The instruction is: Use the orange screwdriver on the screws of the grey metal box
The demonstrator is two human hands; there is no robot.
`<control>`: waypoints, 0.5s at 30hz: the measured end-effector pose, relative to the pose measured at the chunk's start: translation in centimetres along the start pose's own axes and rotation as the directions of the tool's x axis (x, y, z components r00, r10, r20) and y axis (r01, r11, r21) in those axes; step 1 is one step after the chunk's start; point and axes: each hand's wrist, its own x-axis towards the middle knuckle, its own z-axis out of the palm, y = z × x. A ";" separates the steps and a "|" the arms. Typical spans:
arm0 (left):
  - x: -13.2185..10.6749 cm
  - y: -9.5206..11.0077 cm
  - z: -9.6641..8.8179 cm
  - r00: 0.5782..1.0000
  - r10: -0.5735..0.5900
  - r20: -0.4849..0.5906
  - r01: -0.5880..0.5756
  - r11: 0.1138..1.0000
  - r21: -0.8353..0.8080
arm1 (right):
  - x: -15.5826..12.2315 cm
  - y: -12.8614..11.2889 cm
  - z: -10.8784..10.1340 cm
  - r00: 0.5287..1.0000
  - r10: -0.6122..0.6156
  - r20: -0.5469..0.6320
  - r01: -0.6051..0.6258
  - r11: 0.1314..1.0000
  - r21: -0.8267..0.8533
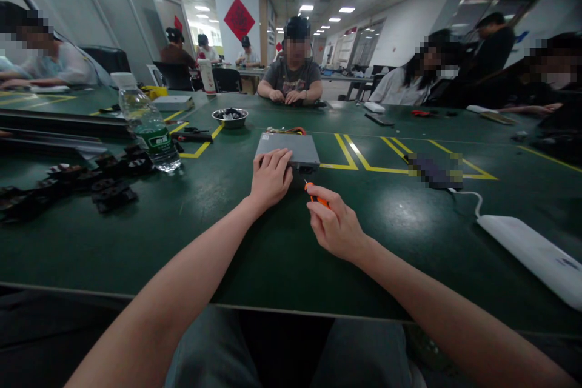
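A grey metal power supply unit (302,147) lies on the green table, with its socket face towards me and coloured wires (291,130) at its far side. My left hand (271,177) is closed over its near left part, fingers bent across the top edge. In my right hand (334,221), thumb and fingers pinch a small orange screwdriver (322,200). Its thin tip points up and left, close to the unit's front face; whether it touches, I cannot tell. Part of the screwdriver handle is hidden by my fingers.
Left of me stand a water bottle (150,127) and black plastic parts (113,191). A metal bowl (230,117) holds small items. To the right, a phone (434,171) is cabled to a white power bank (527,251). A person (293,73) works opposite; others sit around.
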 end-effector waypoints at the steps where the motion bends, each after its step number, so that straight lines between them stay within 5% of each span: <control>1: 0.0 0.0 0.0 1.000 0.000 0.001 0.000 1.000 0.001 | 0.1 0.0 -0.1 1.000 0.001 0.003 -0.001 1.000 -0.009; 15: 0.0 0.2 -0.2 0.999 -0.025 0.032 0.024 0.999 0.024 | 0.3 0.0 -0.1 1.000 0.016 -0.004 -0.016 1.000 -0.024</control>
